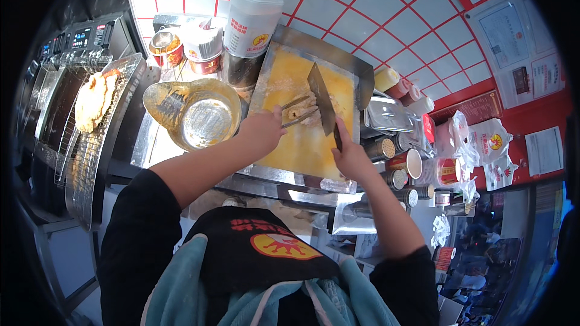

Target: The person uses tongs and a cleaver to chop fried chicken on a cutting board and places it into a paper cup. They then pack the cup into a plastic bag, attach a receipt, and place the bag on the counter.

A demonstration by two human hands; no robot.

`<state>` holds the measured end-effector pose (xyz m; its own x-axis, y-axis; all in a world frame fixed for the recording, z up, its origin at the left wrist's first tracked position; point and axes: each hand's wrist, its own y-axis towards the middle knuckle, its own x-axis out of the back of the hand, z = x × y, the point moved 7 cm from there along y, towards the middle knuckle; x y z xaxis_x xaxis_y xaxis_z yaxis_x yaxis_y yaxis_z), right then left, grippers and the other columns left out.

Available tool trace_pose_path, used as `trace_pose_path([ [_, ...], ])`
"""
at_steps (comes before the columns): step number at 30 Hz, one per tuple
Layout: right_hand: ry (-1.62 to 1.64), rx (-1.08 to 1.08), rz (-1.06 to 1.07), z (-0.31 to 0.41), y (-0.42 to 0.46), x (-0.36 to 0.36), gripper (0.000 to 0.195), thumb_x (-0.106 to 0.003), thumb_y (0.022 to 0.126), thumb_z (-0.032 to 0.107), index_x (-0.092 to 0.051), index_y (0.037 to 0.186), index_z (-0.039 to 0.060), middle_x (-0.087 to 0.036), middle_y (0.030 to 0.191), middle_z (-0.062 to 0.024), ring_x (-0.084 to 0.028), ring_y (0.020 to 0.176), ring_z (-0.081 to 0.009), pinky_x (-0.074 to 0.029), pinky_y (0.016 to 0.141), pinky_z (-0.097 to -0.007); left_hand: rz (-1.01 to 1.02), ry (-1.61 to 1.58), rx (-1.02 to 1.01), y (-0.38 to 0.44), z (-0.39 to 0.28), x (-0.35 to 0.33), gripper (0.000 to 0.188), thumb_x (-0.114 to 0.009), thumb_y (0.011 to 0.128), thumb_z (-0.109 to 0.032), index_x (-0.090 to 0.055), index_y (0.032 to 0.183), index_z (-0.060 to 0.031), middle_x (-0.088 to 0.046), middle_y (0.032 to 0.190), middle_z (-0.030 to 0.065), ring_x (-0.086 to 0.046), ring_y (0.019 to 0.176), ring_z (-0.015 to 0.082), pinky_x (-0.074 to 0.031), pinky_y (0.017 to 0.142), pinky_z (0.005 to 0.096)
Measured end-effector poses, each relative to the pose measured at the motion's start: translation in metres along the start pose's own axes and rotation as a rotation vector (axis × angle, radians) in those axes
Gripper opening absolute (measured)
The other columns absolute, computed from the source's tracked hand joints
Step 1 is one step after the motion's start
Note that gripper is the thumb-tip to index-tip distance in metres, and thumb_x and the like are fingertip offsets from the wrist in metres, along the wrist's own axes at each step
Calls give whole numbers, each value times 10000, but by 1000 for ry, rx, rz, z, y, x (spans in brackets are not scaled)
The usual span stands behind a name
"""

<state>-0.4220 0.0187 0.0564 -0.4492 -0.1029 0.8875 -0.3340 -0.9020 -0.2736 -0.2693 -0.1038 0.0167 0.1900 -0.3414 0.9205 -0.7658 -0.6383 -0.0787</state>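
Note:
Metal tongs (pixel 300 118) are gripped in my left hand (pixel 265 129), their jaws on a piece of breaded meat (pixel 308 109), perhaps a cutlet, on a yellow cutting board (pixel 290 151). My right hand (pixel 352 156) grips the dark handle of a cleaver (pixel 321 99); its broad blade stands tilted against the right side of the meat. To the left of the board sits a metal scoop-shaped pan (pixel 174 108) with crumbs and brown residue inside.
A fried cutlet (pixel 96 99) lies on a wire rack (pixel 68 149) by the fryer at left. Paper bags in a holder (pixel 253 22) and food tubs stand behind the pan. Shaker tins (pixel 380 149), a lidded metal container (pixel 387 113) and squeeze bottles (pixel 386 79) crowd the right. A raised metal guard (pixel 326 47) edges the board.

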Motion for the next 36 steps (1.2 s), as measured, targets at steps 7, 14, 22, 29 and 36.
trace_pose_path([
  [7, 236, -173, -64, -3, 28, 4, 712, -494, 846, 127, -87, 1403, 300, -584, 664, -169, -554, 438, -226, -463, 407, -356, -56, 0, -28, -4, -8, 1, 498, -484, 865, -384, -382, 1149, 13, -565, 885, 166, -595, 793, 307, -493, 625, 388],
  [14, 121, -123, 77, 26, -29, 29, 701, -494, 842, 110, -104, 1407, 258, -593, 685, -173, -576, 480, -222, -476, 494, -336, -16, 50, 27, -29, 3, 9, 499, -478, 867, -382, -381, 1169, 5, -557, 889, 159, -612, 752, 284, -496, 598, 385],
  [22, 41, -19, -47, 9, 29, -35, 736, -485, 843, 98, -36, 1398, 279, -599, 717, -215, -581, 470, -251, -488, 466, -361, -55, 67, -20, -25, 4, -5, 486, -477, 868, -376, -381, 1183, -18, -568, 803, 124, -616, 684, 282, -495, 553, 380],
  [29, 105, 31, -167, 11, -2, 6, 693, -509, 852, 139, -111, 1397, 296, -613, 778, -238, -602, 552, -337, -503, 553, -376, -133, -42, 74, -46, 12, 16, 491, -464, 876, -373, -371, 1228, -44, -565, 871, 131, -607, 743, 306, -492, 617, 413],
  [36, -79, -39, 93, 40, -27, -10, 733, -492, 839, 113, -32, 1403, 203, -587, 899, -295, -578, 825, -447, -452, 755, -468, -49, -66, 152, -56, 26, -14, 522, -457, 882, -373, -344, 1264, -36, -560, 869, 140, -604, 745, 311, -493, 623, 416],
])
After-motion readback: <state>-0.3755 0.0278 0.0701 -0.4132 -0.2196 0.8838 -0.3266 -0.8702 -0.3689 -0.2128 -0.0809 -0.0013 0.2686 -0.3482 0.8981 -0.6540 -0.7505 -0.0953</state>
